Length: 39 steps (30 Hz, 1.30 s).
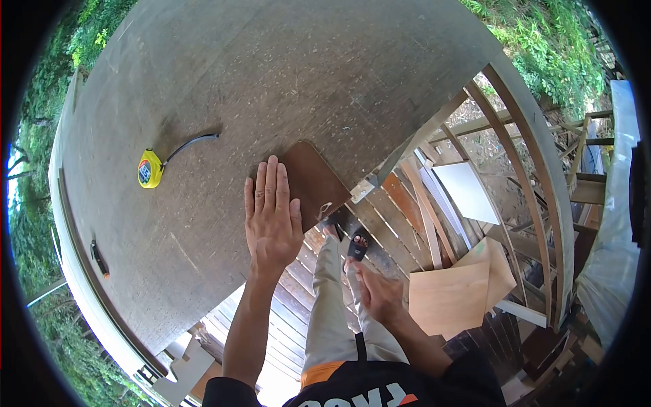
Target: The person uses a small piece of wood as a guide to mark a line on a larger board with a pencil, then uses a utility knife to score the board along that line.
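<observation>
My left hand [274, 220] lies flat with its fingers stretched out at the near edge of the large worn table [271, 81]. Its thumb side is against a dark brown board [308, 183] with rounded corners, which reaches the table's edge. My right hand [380, 293] is low in front of my legs, its fingers curled; whatever they hold, if anything, is too small to name. On the table to the left is a yellow tape measure [150, 169] with a dark strap. Farther left lies a black tool with an orange tip [99, 259].
Below the table is a slatted wooden floor [390, 237]. Right of my legs are plywood pieces [449, 295], a white panel [466, 192] and long boards. A curved wooden frame [532, 176] stands at the right, beside clear plastic sheeting [614, 251].
</observation>
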Tool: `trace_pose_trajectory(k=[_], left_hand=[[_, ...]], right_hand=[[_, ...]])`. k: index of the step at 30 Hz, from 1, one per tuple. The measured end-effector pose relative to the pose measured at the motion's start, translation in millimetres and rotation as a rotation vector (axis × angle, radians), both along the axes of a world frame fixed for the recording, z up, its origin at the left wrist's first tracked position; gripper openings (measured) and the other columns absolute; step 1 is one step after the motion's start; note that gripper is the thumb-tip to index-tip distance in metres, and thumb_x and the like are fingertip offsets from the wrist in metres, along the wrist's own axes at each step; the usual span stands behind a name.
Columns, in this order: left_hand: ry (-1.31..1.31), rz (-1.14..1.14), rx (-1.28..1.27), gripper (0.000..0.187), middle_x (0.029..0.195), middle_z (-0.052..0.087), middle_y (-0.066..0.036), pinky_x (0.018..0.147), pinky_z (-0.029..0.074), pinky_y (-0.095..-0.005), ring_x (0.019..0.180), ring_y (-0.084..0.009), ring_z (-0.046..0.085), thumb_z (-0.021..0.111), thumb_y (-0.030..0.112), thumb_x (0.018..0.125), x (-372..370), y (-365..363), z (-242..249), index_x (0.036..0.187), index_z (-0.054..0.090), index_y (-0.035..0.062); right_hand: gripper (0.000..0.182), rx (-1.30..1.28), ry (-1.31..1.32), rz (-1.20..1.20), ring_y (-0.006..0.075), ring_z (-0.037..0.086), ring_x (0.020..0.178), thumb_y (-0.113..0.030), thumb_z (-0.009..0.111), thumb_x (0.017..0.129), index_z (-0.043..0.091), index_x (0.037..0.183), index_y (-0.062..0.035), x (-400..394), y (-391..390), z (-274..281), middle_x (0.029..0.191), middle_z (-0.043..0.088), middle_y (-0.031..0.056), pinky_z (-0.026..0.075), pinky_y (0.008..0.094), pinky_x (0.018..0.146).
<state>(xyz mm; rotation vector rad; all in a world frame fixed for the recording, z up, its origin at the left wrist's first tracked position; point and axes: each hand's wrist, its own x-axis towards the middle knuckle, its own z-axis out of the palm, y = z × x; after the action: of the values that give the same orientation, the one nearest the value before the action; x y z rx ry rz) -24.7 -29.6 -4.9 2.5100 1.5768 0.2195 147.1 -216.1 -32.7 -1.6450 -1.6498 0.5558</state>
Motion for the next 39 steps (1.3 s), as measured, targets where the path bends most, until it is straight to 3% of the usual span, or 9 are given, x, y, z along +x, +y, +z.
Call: trace_pose_trajectory(k=[5,11,33,39], left_hand=[[0.006,-0.009,0.014,0.055,0.161,0.029,-0.018,0.124,0.014,-0.0483,0.15,-0.0347,0.025,0.032,0.024,0.105,0,1,-1,0.153,0.031,-0.0027],[0.008,-0.003,0.013,0.055,0.161,0.03,-0.02,0.123,0.015,-0.0488,0.15,-0.0357,0.026,0.032,0.024,0.105,1,1,1,0.151,0.032,-0.0049],[-0.008,0.005,0.004,0.055,0.16,0.03,-0.02,0.123,0.015,-0.0485,0.149,-0.0367,0.026,0.033,0.023,0.104,1,2,2,0.15,0.033,-0.0057],[0.006,0.013,0.007,0.055,0.161,0.03,-0.019,0.123,0.015,-0.0484,0.15,-0.0355,0.026,0.031,0.025,0.105,1,2,1,0.152,0.032,-0.0028]], right_hand=[[0.034,-0.039,-0.111,-0.011,0.0167,0.062,0.053,-0.007,0.068,0.087,0.064,0.121,-0.0037,-18,49,18,0.065,0.06,0.0033,0.045,0.0325,0.044],[0.034,-0.003,-0.104,-0.063,0.0169,0.064,0.055,-0.008,0.069,0.087,0.062,0.12,-0.0041,-27,80,15,0.07,0.064,0.0047,0.047,0.0322,0.045],[0.03,-0.042,-0.152,-0.055,0.0165,0.064,0.054,-0.01,0.069,0.088,0.062,0.117,-0.0031,-26,84,16,0.072,0.064,0.0049,0.046,0.0312,0.043],[0.031,0.02,-0.009,-0.038,0.0174,0.064,0.054,-0.005,0.069,0.087,0.063,0.118,-0.003,-20,63,-3,0.07,0.064,0.0057,0.047,0.0325,0.044]])
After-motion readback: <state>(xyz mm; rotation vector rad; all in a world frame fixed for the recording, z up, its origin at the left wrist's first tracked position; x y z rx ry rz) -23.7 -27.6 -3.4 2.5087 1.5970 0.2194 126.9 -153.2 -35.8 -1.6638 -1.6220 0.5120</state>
